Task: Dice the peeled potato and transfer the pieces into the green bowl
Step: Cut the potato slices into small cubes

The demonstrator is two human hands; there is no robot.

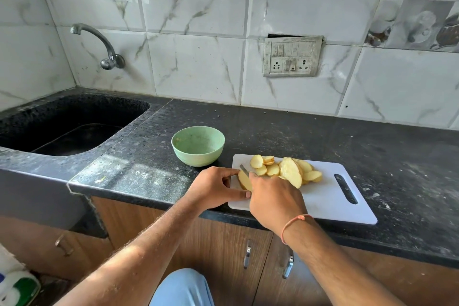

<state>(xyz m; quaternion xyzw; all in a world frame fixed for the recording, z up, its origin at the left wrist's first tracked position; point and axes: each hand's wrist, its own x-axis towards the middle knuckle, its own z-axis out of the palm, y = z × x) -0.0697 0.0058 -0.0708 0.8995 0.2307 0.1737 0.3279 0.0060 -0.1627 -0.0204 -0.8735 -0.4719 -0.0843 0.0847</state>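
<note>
A white cutting board (pixel 330 196) lies on the black counter with a pile of yellow potato slices (pixel 289 169) on its far half. My left hand (pixel 213 187) holds a remaining potato piece (pixel 244 180) at the board's left edge. My right hand (pixel 273 199) grips a knife; only a short stretch of its blade (pixel 244 169) shows, resting on that piece. The handle is hidden in my fist. The green bowl (pixel 198 145) stands just beyond the board's left corner and looks empty.
A dark sink (pixel 72 126) with a wall tap (pixel 99 42) sits at the left. A switch and socket panel (pixel 291 56) is on the tiled wall. Dusty black counter (pixel 372 146) stretches right of the board. Wooden cabinet doors (pixel 223 256) are below.
</note>
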